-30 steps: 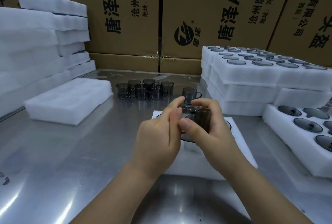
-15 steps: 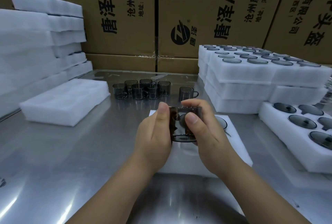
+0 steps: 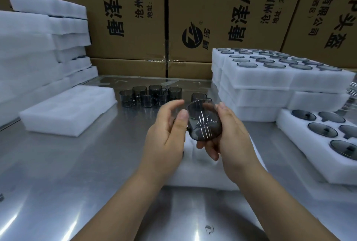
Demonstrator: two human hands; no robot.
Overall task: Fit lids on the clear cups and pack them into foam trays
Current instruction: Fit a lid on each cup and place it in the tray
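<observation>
Newbie: Cup question from the doorway. Why's the smoky clear cup up in the air and tipped sideways instead of sitting on the counter?

Regular: I'm right next to it. My guess is it's being turned for a look, or lined up before it goes down into the foam tray directly under the hands. The right hand has it cradled, fingers curled underneath and thumb over the top, so that one's carrying it. The left hand is half curled at the cup's left edge with its thumb right beside it. Honestly can't tell if it's pinching or just steadying.

Newbie: Lid on it yet?

Regular: Can't tell, too much glare on it. The lids sit in the lid tray on the right, near the right hand, which makes sense for grabbing the next one. The loose cups are bunched toward the back of the counter. There's a lone cup off to their right, just behind the held one.

Newbie: And the room?

Regular: Shiny steel counter with lights streaking off it. There's an empty tray on the left and a tall foam stack behind that. The packed trays piled on the right show dark round tops. Printed cardboard cartons wall off the back.
</observation>
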